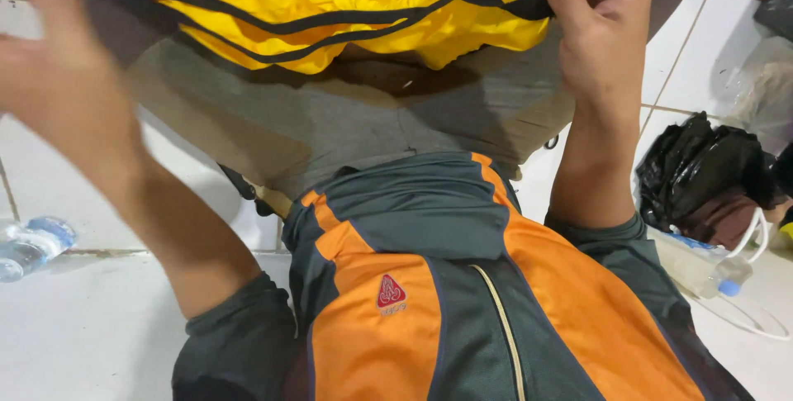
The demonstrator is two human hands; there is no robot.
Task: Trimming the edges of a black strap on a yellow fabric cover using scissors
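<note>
Holding Up a Yellow Garment

Gripping a strap, the right hand (599, 17) pinches the black trim of a yellow garment (347, 4) between thumb and fingers near the top right of the view. The garment, bright yellow with black edging, hangs bunched across the top of the frame, raised in front of the person's chest. The left hand (58, 62) is lifted at the upper left, blurred, with its palm turned outward; whether it grasps the garment's edge or is released cannot be told. Below the garment lies a grey cloth (330, 128), draped over the person's lap. The person wears a dark grey and orange jacket (429, 285) with a zip down the front. White floor tiles (99, 327) surround them. A clear plastic bottle (33, 246) lies at the far left, and a black plastic bag (702, 174) sits at the right, beside a second bottle with a blue cap (710, 273).
</note>
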